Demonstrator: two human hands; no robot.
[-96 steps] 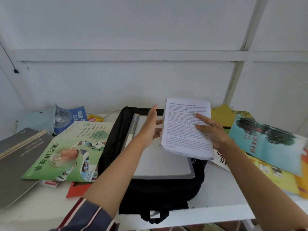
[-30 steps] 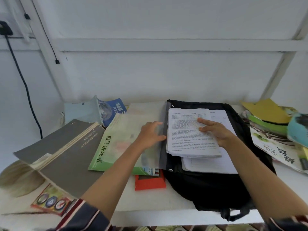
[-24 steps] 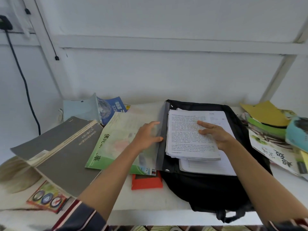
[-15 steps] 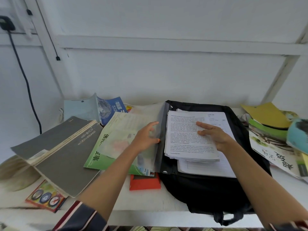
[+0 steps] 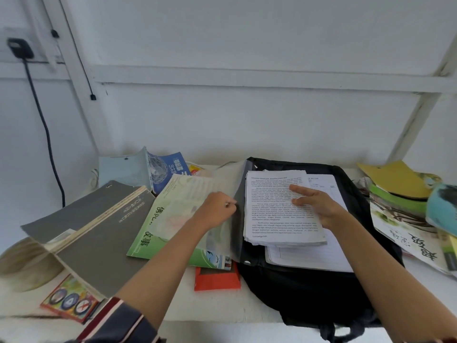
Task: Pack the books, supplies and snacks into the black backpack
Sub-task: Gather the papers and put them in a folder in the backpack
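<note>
Paper stack (image 5: 277, 226) beneath flat-fingered right grip (image 5: 319, 206), left grip (image 5: 217, 209) pinching folder cover (image 5: 222, 179), atop backpack (image 5: 309, 293)

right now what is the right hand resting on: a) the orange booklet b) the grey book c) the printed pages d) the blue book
c: the right hand lies flat on the printed pages atop the black backpack, while the left hand holds the folder cover.

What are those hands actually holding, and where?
The left hand pinches the clear folder cover near its spine; the right hand only presses flat on the printed pages.
</note>
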